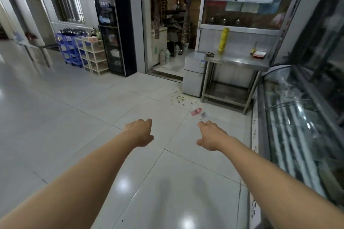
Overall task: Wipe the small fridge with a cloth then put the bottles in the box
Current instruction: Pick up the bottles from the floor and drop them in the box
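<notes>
The small white fridge [193,74] stands on the floor ahead, beside a doorway and against a steel table [236,61]. A dark crumpled thing [210,54], maybe a cloth, lies on the fridge's top. Bottles [74,32] fill blue crates [68,50] at the far left wall. Both my arms reach forward over the tiled floor. My left hand [140,132] hangs with loosely curled fingers and holds nothing. My right hand [211,135] is also empty, its fingers relaxed and pointing down. Neither hand touches anything.
A tall black drinks cooler [115,33] and a cream shelf rack [94,54] stand left of the doorway. A glass display counter [297,126] runs along the right. Pink litter [195,112] and debris lie on the floor near the table. A yellow roll [223,39] stands on the table.
</notes>
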Motion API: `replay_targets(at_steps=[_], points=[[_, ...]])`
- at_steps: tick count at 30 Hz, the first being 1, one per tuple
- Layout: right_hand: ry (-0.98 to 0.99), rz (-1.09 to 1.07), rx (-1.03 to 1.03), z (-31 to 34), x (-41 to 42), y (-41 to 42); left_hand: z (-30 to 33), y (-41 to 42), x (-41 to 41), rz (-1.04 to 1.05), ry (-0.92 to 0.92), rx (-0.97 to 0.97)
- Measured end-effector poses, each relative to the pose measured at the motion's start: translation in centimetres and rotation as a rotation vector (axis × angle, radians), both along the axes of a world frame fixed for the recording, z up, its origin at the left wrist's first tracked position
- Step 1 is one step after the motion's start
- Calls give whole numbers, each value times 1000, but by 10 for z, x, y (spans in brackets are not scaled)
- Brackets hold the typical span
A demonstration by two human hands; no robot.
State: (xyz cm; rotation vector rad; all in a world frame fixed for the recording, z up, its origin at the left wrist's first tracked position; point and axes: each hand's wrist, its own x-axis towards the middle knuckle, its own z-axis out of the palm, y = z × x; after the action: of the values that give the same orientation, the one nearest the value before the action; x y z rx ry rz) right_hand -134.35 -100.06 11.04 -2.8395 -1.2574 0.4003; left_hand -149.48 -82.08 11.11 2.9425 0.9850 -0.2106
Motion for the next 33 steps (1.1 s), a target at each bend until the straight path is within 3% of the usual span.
replay_targets(at_steps=[7,17,33], points=[[10,-141,1,4,100,115,10,138,126,-112,12,-13],[22,-219,39,-9,248,249,7,258,302,-255,14,-23],[71,-277,23,-31,566,467,-25,480,623,-305,50,-56]])
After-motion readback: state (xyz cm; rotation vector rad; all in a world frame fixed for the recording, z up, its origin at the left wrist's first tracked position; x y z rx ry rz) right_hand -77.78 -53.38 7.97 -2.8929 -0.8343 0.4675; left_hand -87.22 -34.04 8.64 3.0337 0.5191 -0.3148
